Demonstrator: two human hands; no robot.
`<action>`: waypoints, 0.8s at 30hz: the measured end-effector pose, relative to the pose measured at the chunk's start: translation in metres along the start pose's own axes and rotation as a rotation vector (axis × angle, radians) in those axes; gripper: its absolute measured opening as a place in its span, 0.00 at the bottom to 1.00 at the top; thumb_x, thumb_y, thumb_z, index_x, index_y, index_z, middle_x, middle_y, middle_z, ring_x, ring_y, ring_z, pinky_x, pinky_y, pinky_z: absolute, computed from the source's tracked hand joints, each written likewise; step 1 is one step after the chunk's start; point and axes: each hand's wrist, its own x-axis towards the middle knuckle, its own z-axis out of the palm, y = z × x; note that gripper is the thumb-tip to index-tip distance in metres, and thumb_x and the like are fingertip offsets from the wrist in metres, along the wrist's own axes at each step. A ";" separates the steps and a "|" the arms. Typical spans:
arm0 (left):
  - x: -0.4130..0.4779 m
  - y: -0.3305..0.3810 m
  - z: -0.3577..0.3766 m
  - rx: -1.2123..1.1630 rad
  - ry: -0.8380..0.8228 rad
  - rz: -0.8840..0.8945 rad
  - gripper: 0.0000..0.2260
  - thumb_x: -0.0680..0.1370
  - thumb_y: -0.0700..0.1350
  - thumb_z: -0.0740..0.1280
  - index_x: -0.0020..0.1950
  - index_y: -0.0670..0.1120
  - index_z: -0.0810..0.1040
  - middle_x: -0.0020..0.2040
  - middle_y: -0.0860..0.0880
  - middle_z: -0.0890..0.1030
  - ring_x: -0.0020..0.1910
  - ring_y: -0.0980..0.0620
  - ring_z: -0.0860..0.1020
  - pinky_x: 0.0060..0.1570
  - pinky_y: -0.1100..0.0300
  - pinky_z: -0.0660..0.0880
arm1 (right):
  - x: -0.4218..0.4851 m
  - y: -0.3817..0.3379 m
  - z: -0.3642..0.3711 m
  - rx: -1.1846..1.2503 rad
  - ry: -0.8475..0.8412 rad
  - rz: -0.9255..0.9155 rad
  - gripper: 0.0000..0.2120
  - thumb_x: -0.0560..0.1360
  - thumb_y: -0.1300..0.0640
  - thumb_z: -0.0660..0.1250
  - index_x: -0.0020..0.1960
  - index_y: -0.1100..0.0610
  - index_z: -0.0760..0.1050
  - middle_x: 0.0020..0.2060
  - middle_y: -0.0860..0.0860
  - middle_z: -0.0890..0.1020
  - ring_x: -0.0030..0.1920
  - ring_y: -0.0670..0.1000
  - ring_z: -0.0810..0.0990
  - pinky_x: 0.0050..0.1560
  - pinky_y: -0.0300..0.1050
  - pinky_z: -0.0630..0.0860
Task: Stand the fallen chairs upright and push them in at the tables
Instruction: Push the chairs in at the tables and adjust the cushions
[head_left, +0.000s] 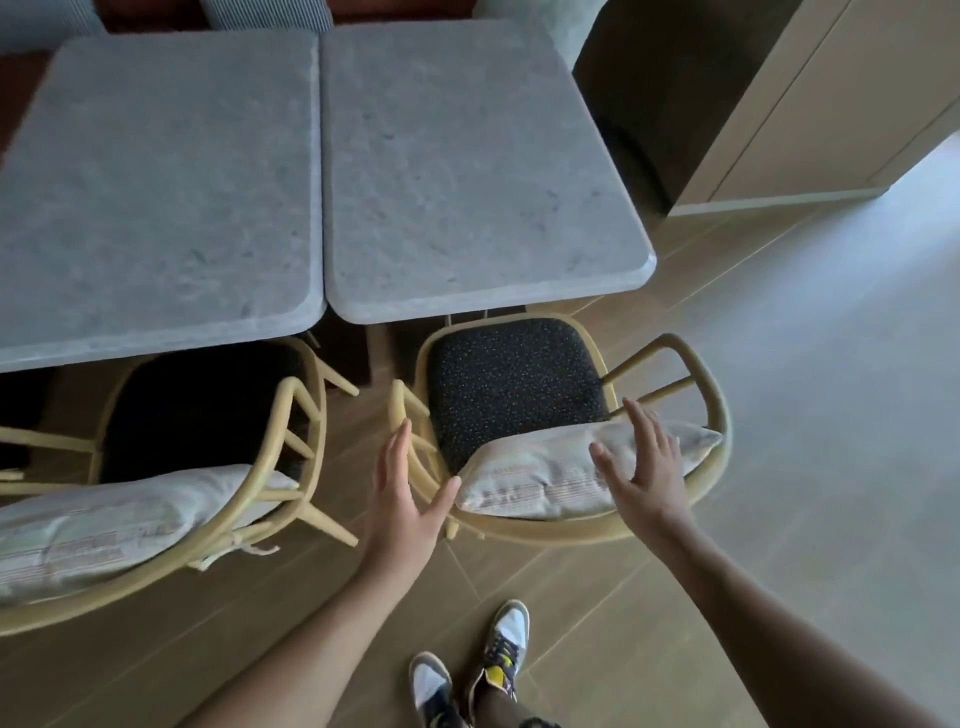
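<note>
Two yellow-framed chairs stand upright at two grey stone tables. The right chair (519, 384) has a dark speckled seat and a pale cushion (540, 478) against its curved back; its seat front sits just under the edge of the right table (467, 182). The left chair (291, 431) is tucked partly under the left table (156, 182), with its own pale cushion (93, 525). My left hand (402, 499) hovers open beside the right chair's left arm rail. My right hand (644, 462) is open over the cushion and back rail, fingers spread.
A beige cabinet or wall panel (810, 114) stands at the right, with a dark gap beside it. Tiled floor (805, 415) stretches to the right of the chair. My feet in sneakers (467, 670) stand behind the right chair. Striped seating shows beyond the tables.
</note>
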 end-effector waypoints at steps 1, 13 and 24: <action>0.000 -0.001 0.006 -0.022 0.017 -0.023 0.40 0.78 0.46 0.77 0.85 0.47 0.59 0.83 0.43 0.64 0.79 0.53 0.61 0.77 0.46 0.67 | -0.002 0.008 0.003 -0.037 -0.004 -0.003 0.39 0.79 0.33 0.60 0.84 0.51 0.61 0.83 0.54 0.65 0.85 0.59 0.59 0.82 0.71 0.56; -0.023 0.000 0.098 -0.810 0.035 -0.933 0.32 0.80 0.50 0.75 0.77 0.60 0.60 0.78 0.50 0.71 0.72 0.42 0.74 0.51 0.41 0.82 | 0.044 0.131 -0.026 0.172 0.141 0.497 0.47 0.80 0.38 0.70 0.87 0.52 0.46 0.87 0.59 0.45 0.87 0.62 0.47 0.85 0.63 0.51; -0.002 0.017 0.130 -0.836 0.320 -1.018 0.29 0.80 0.44 0.75 0.75 0.54 0.65 0.75 0.49 0.73 0.64 0.44 0.75 0.57 0.42 0.73 | 0.085 0.154 -0.017 0.639 0.170 0.690 0.33 0.68 0.54 0.82 0.66 0.55 0.68 0.58 0.56 0.80 0.57 0.59 0.82 0.58 0.52 0.79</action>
